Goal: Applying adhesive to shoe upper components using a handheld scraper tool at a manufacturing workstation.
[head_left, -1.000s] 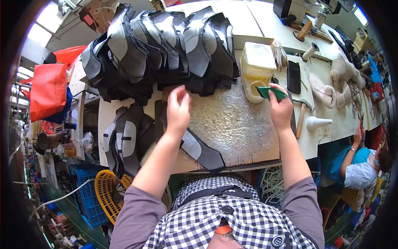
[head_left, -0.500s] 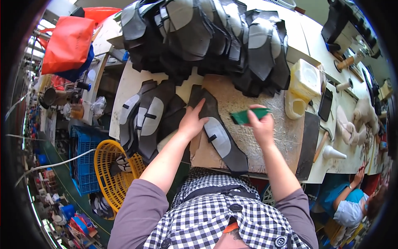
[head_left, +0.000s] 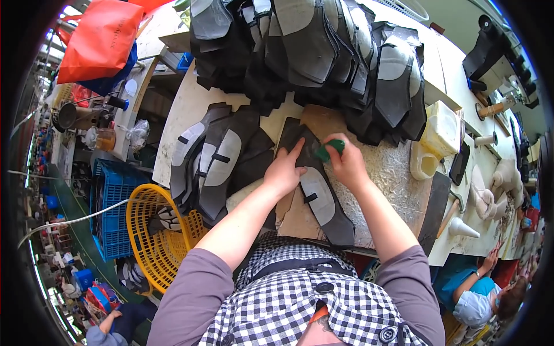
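On the worn board in front of me lies a dark, angular cut piece [head_left: 337, 228] with a light grey patch and a small black tab. My left hand [head_left: 283, 172] presses it down along its left edge, index finger and thumb stretched apart. My right hand [head_left: 350, 165] grips a flat green scraper [head_left: 330, 150], whose edge meets the upper part of the piece. The fingers partly hide the scraper. To the left lie several similar dark pieces [head_left: 221, 158], overlapping, with the same grey patches and tabs.
A tall heap of dark pieces [head_left: 303, 55] fills the table's far side. Right of the board [head_left: 392, 187] stand a cut-open plastic jug [head_left: 440, 130], a phone [head_left: 459, 163] and a white cone [head_left: 463, 228]. A yellow basket [head_left: 137, 233] sits low left. Another person [head_left: 476, 300] sits at right.
My right hand has moved left with the green scraper, from above the bare board onto the dark piece. My left hand stays on the piece. The whole view has shifted slightly.
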Demonstrator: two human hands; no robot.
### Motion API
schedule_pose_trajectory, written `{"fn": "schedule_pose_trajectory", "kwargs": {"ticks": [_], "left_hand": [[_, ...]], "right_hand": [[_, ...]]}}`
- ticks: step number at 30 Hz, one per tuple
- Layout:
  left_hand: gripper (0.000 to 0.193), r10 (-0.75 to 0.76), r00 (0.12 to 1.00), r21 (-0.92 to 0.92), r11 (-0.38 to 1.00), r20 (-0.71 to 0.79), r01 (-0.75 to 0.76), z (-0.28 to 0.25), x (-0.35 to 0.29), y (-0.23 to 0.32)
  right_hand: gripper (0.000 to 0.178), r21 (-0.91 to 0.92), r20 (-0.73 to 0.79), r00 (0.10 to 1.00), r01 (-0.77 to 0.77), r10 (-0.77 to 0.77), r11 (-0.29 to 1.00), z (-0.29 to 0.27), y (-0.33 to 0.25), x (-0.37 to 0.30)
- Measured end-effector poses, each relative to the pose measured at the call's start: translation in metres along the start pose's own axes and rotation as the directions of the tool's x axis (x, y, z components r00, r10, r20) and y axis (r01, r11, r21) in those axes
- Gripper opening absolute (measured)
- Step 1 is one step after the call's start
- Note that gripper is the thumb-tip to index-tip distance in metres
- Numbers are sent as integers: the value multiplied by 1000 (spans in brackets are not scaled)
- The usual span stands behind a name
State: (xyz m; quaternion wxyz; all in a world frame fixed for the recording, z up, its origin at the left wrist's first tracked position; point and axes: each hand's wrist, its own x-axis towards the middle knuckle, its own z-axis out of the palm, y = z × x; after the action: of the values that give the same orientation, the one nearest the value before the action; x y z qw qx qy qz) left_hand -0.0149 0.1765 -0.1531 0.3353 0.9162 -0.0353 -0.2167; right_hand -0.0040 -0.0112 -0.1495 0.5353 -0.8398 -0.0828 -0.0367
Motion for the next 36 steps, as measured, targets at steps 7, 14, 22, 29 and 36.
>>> {"fn": "schedule_pose_trajectory", "kwargs": {"ticks": [7,14,22,29,36], "left_hand": [[73,29,998,29,999,-49,-28,8,-1,-5],[76,35,993,102,995,-109,-24,16,4,-12],[74,19,995,96,995,-95,-10,16,3,-7],[67,-28,969,127,990,-244,61,27,-4,-1],[46,-154,938,-500,866,-310,-23,55,-54,-22]], "right_hand": [[24,123,87,990,-124,114,985,-24,3,-34],[35,-226,113,933,358,-341,906,-14,5,-80],[33,-836,51,915,259,-401,484,-198,31,-87],[13,-278,-603,795,-131,-67,952,-222,50,-82],[17,-27,-699,709,-157,94,987,-235,89,-94]]}}
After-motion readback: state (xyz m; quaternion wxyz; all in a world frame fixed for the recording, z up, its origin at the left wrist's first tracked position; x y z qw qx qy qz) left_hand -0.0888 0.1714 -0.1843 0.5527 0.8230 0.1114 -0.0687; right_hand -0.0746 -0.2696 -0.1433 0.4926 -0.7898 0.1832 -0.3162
